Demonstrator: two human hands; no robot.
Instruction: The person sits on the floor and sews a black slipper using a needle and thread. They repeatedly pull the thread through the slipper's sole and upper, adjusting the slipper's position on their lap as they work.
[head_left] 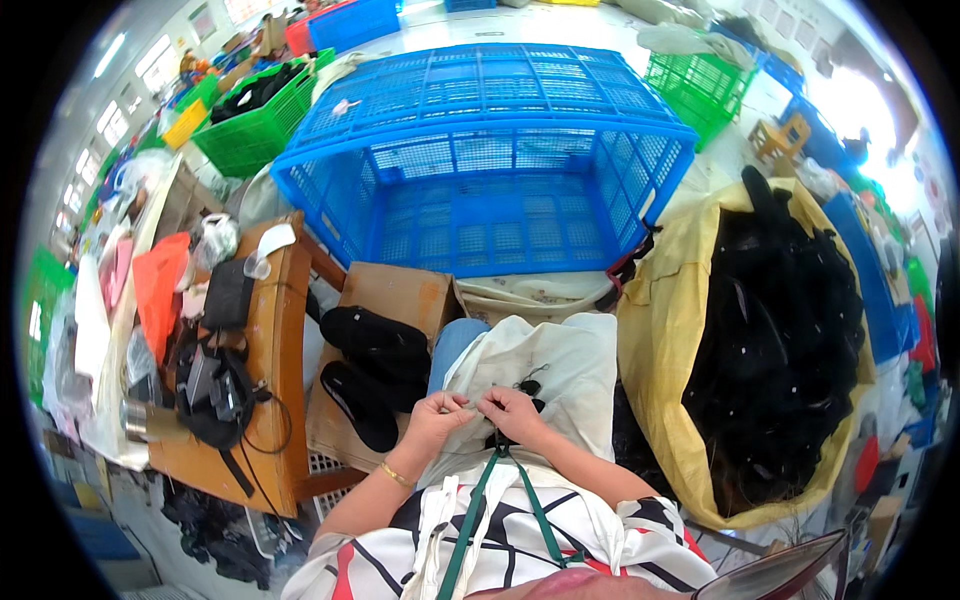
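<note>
Both hands meet over the lap, the left hand [438, 418] and the right hand [510, 410] each closed to a fingertip pinch; anything between them is too small to tell. At one o'clock from the right hand, small black scraps [530, 386] lie loose on the pale apron [575, 365]; a shift of the knees could slide them into a fold. Green cords [478, 515] hang at six o'clock, near enough to snag a finger. At eleven o'clock, black slippers [360, 405] lean together on cardboard [400, 290] beside the knee, so a leg bump could topple them. At three, the yellow sack [650, 330] gapes, and black pieces [780, 330] could spill if it sagged. At nine, the counter [275, 350] carries a bag [222, 400] whose dangling strap an elbow might catch.
</note>
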